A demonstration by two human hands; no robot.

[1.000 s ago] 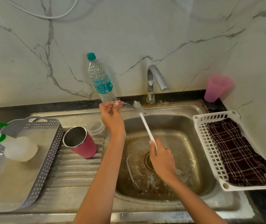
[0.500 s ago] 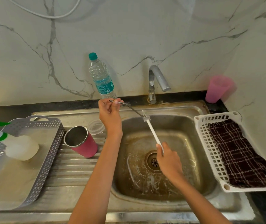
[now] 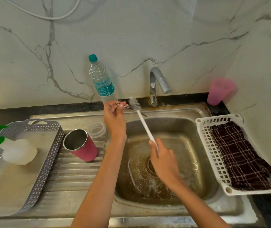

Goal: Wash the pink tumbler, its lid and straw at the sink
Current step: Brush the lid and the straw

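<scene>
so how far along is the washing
Done: cannot tell; the tumbler and lid sit on the drainboard, washed or not. In hand: left hand pinches the straw, right hand works a brush at it. Left: rinsing; no water shows at the tap.

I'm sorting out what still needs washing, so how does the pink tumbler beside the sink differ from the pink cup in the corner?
The pink tumbler is deep pink with a bare steel inside; the pink cup is pale, see-through plastic. The tumbler stands on the ribbed drainboard left of the basin; the cup stands on the dark counter in the back right corner. The tumbler's walls run nearly straight; the cup flares toward its rim. Both look mouth up.
</scene>
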